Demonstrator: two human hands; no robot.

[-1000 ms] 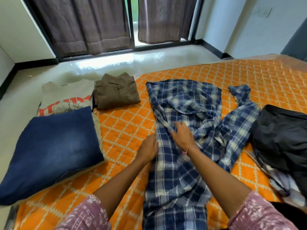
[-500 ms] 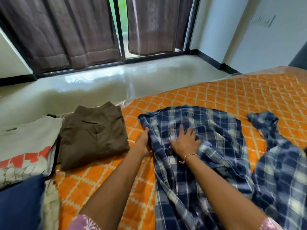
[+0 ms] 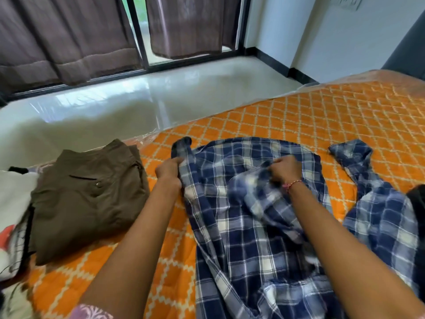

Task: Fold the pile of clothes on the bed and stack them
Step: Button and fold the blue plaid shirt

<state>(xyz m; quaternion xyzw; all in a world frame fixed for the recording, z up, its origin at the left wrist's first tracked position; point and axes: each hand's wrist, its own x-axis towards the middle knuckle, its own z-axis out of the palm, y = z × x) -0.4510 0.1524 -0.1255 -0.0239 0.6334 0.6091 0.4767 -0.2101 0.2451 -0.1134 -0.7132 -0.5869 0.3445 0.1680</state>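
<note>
Partly blurred, both hands grip the plaid shirt [image 3: 248,226].
Left hand [image 3: 169,171] pinches its left edge; right hand [image 3: 284,170] bunches cloth mid-shirt.

A shirt [image 3: 241,226] lies spread on the bed [image 3: 322,116], its sleeve [image 3: 372,203] trailing off to the right. The left hand [image 3: 169,170] sits at the shirt's left edge, the right hand [image 3: 285,170] on its upper middle. Left of the shirt lies a folded garment [image 3: 87,199], and further left a stack of folded clothes [image 3: 13,217]. Behind the bed is the floor [image 3: 138,107], then curtains [image 3: 69,35].
</note>
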